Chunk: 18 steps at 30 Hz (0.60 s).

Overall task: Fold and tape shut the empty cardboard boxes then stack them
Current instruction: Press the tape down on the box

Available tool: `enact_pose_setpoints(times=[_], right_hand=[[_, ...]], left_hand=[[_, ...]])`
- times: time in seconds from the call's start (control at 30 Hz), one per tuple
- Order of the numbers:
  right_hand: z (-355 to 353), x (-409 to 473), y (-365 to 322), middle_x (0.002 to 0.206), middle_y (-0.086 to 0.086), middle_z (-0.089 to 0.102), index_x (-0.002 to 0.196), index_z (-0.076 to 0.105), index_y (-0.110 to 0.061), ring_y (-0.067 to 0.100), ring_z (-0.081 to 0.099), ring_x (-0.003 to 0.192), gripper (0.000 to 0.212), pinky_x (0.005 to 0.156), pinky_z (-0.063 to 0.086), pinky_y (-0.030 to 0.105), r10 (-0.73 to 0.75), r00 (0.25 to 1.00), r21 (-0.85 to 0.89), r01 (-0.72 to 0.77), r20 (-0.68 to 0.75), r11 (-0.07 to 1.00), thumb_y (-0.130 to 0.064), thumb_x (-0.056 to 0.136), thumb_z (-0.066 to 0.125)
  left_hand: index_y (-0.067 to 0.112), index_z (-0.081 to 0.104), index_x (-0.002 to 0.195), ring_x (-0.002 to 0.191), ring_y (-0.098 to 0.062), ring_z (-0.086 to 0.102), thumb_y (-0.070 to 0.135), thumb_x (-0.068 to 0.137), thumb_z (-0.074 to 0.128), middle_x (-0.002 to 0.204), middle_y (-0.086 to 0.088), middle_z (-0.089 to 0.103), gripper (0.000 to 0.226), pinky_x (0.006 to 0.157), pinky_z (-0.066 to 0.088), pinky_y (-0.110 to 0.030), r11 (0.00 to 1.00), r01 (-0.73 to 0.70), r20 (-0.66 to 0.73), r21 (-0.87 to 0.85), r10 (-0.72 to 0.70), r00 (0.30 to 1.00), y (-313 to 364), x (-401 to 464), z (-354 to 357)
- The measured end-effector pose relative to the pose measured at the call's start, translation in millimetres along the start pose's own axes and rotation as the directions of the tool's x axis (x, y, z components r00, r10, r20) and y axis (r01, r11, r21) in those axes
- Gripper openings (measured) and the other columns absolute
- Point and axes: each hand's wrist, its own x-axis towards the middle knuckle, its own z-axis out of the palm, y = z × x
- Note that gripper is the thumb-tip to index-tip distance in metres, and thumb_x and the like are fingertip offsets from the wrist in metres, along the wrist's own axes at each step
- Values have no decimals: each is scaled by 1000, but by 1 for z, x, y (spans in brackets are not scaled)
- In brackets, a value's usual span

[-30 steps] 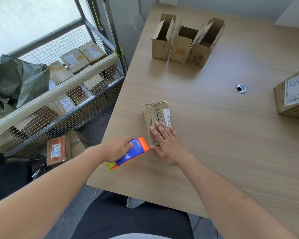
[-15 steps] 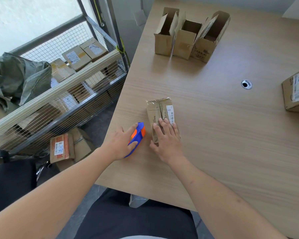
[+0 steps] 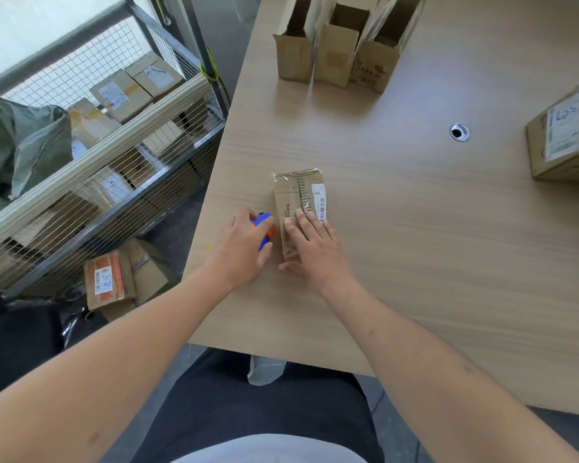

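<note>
Hands (image 3: pixel 315 248) (image 3: pixel 243 252) press small box (image 3: pixel 298 195), grip tape dispenser (image 3: pixel 263 228).

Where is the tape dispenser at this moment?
In the head view, the tape dispenser is in the left hand, near the table's left edge, just left of the box under the right hand.

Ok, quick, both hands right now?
Left hand: gripping the blue-and-orange tape dispenser.
Right hand: open, fingers flat, pressing on the small cardboard box.
</note>
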Motion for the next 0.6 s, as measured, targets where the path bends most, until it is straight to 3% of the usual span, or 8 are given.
enact_pose_setpoints(times=[0.1, 0.17, 0.2, 0.27, 0.37, 0.5, 0.6], right_hand=[[-11, -7, 5, 171, 0, 13, 160, 25, -27, 19, 10, 157, 93, 124, 11, 37, 1, 998, -33, 1, 59, 999, -52, 85, 74], [-13, -14, 11, 170, 2, 16, 160, 26, -28, 20, 14, 157, 90, 122, 17, 37, -3, 999, -54, 5, 46, 999, -46, 87, 74], [-13, -17, 14, 170, 3, 19, 160, 27, -27, 20, 17, 156, 88, 122, 19, 38, -5, 999, -63, 8, 34, 998, -45, 88, 73], [-9, -22, 20, 167, 5, 27, 159, 33, -26, 23, 26, 153, 85, 120, 27, 39, -19, 1000, -92, 18, -11, 996, -42, 87, 75], [1, -26, 25, 158, 9, 44, 152, 46, -21, 26, 42, 145, 80, 114, 39, 41, -40, 992, -94, 29, -119, 995, -32, 81, 81], [4, -33, 39, 152, 11, 51, 140, 60, -13, 30, 50, 139, 63, 105, 49, 44, -109, 967, 32, 120, -230, 992, -19, 81, 81], [-7, -50, 64, 133, 8, 63, 112, 74, -18, 32, 60, 119, 35, 88, 57, 46, -161, 932, 30, 180, -326, 983, -18, 78, 84]], left_hand=[[15, 70, 105, 82, -35, 60, 28, 91, 59, 113, -8, 53, 23, 71, 52, -39, 982, -184, -81, -36, 181, 980, 17, 1, -2], [12, 73, 94, 74, -29, 60, 15, 87, 70, 103, -6, 59, 8, 64, 38, -23, 950, -313, -145, 7, 310, 940, 30, -3, -5], [10, 73, 93, 75, -27, 61, 11, 84, 74, 101, -7, 62, 9, 65, 35, -20, 927, -375, -159, 27, 375, 913, 35, -4, -5], [9, 74, 96, 84, -26, 65, 11, 83, 73, 103, -9, 66, 14, 75, 46, -25, 886, -460, -159, 50, 462, 873, 40, -4, 0], [10, 75, 97, 94, -26, 67, 20, 87, 60, 108, -12, 67, 21, 82, 52, -32, 879, -473, -166, 60, 476, 864, 40, -7, 19], [12, 78, 89, 105, -27, 71, 24, 94, 55, 110, -10, 71, 26, 76, 58, -32, 922, -383, -238, 45, 383, 893, 42, -14, 35], [8, 78, 85, 107, -33, 72, 13, 92, 60, 106, -13, 73, 20, 81, 61, -35, 912, -401, -274, 89, 409, 870, 44, -12, 43]])
